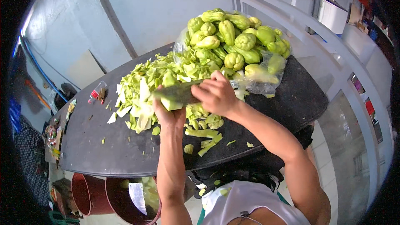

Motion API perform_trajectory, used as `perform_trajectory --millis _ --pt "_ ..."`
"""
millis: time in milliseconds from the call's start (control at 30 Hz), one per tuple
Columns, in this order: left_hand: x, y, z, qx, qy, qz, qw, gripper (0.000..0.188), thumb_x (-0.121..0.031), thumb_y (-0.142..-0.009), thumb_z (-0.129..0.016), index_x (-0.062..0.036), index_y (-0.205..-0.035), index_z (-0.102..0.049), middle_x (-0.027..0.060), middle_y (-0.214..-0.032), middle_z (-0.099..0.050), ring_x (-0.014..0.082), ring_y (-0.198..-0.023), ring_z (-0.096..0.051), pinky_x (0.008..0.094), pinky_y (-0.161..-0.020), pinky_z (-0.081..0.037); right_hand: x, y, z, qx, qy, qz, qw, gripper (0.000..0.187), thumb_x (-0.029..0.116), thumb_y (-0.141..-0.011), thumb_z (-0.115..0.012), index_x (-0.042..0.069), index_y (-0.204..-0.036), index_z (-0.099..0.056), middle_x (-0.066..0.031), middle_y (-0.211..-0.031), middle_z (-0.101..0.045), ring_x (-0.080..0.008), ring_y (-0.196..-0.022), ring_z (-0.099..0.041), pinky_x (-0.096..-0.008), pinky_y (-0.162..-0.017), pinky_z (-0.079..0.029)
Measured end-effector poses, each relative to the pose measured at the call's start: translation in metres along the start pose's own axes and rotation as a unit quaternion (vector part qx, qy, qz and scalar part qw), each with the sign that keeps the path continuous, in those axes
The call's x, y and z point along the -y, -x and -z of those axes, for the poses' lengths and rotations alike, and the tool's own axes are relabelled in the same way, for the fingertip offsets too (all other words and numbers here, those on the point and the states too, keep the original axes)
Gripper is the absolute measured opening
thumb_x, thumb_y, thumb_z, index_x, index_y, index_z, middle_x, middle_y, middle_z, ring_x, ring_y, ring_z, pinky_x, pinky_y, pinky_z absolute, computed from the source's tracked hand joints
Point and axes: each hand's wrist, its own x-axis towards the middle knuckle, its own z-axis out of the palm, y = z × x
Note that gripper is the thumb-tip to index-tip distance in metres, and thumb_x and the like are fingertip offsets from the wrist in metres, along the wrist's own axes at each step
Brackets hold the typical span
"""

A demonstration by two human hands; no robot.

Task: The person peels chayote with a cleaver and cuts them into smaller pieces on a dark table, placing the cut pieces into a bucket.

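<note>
My left hand [170, 117] is closed around a peeled, pale green chayote [171, 104] above the table. In my right hand [217, 95] is a wide-bladed knife [179, 93], its blade slightly blurred and lying across the chayote. The blade hides part of the chayote and some left-hand fingers. Behind and to the left of both hands spreads a heap of cut chayote slices [139, 100]. Whole green chayotes [245, 41] are piled at the far right on clear plastic [271, 77]. Strips of peel [210, 139] lie just right of my left forearm.
The dark, round-edged table [104, 146] carries a small clear-and-red wrapper [96, 93] at left. Below its near edge stand dark red bins [109, 200], one with pale green pieces inside. A white railing [346, 87] curves along the right; a pale wall [150, 8] rises behind.
</note>
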Motion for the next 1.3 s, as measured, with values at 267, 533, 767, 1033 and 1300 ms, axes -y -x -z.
perform_trajectory --millis 267,533,767,1033,1300 --pt "-0.005 -0.002 -0.007 -0.029 0.104 0.015 0.994 0.036 -0.030 -0.094 -0.055 -0.0026 -0.117 -0.056 0.0146 -0.109 -0.063 0.0296 -0.098 -0.061 0.0475 -0.091 -0.053 -0.018 0.010 -0.004 0.091 0.072 -0.140 0.983 0.013 0.003 -0.079 -0.058 0.009 -0.090 -0.061 -0.0091 -0.068 -0.066 -0.0246 -0.065 -0.066 -0.0391 -0.071 -0.039" --pt "-0.001 0.000 0.004 0.024 0.065 0.048 0.996 0.042 -0.042 -0.098 -0.045 -0.0063 -0.114 -0.062 0.0127 -0.108 -0.067 0.0284 -0.097 -0.064 0.0450 -0.090 -0.051 0.006 0.002 0.000 -0.066 0.049 0.092 0.992 0.013 0.007 -0.072 -0.064 0.008 -0.086 -0.063 0.0035 -0.060 -0.047 -0.0136 -0.058 -0.052 -0.0318 -0.061 -0.036" --pt "0.002 -0.004 0.001 -0.005 0.059 0.021 0.998 0.042 -0.043 -0.097 -0.048 -0.0074 -0.111 -0.063 0.0106 -0.106 -0.067 0.0262 -0.093 -0.064 0.0414 -0.083 -0.052 0.003 0.002 0.005 -0.044 0.067 0.072 0.994 0.004 0.009 -0.079 -0.060 0.009 -0.083 -0.060 0.0011 -0.060 -0.053 -0.0143 -0.056 -0.054 -0.0338 -0.059 -0.034" --pt "-0.007 0.011 -0.039 -0.051 0.050 -0.027 0.997 0.035 -0.038 -0.098 -0.051 -0.0087 -0.115 -0.061 0.0060 -0.105 -0.064 0.0193 -0.089 -0.058 0.0339 -0.073 -0.048 -0.004 0.007 0.005 0.045 0.109 -0.009 0.993 0.005 0.013 -0.084 -0.059 0.012 -0.089 -0.057 -0.0019 -0.065 -0.060 -0.0208 -0.065 -0.064 -0.0404 -0.074 -0.040" --pt "-0.009 0.002 -0.013 0.043 0.083 0.046 0.995 0.036 -0.034 -0.100 -0.044 -0.0063 -0.119 -0.058 0.0091 -0.104 -0.065 0.0187 -0.084 -0.060 0.0298 -0.060 -0.048 -0.021 0.007 0.000 0.174 0.097 -0.191 0.961 0.013 0.000 -0.083 -0.055 0.009 -0.093 -0.055 -0.0090 -0.064 -0.063 -0.0277 -0.057 -0.060 -0.0432 -0.079 -0.038"
